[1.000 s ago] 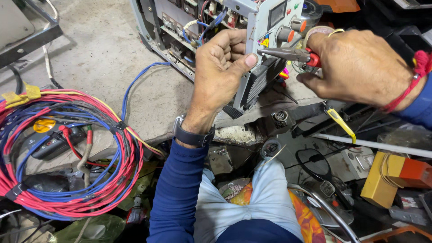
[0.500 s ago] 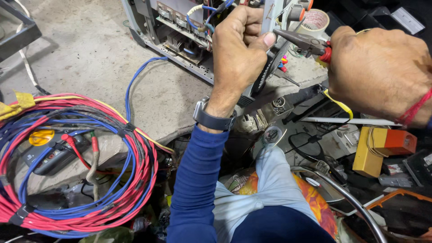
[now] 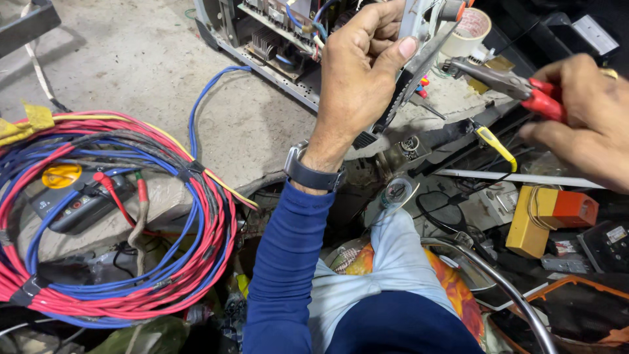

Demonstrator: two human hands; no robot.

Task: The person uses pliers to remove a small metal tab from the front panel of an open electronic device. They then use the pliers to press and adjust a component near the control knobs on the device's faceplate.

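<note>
My left hand [image 3: 359, 78] grips the grey front panel [image 3: 415, 39] of an opened electronic unit [image 3: 275, 39] that stands on the concrete floor, thumb pressed on the panel's edge. A dark watch sits on that wrist above a blue sleeve. My right hand [image 3: 580, 124] is at the right edge, closed on red-handled pliers [image 3: 504, 82]. The pliers' jaws point left toward the panel, a short gap away from it.
A big coil of red and blue cables [image 3: 124, 223] lies at the left around a multimeter [image 3: 78, 200] with a yellow dial. A tape roll [image 3: 466, 29], a yellow-handled screwdriver [image 3: 495, 143], a yellow and orange block [image 3: 547, 216] and loose parts clutter the right.
The view has swung so the hands sit higher. My right hand has pulled the pliers right, away from the panel. My left hand keeps its grip.
</note>
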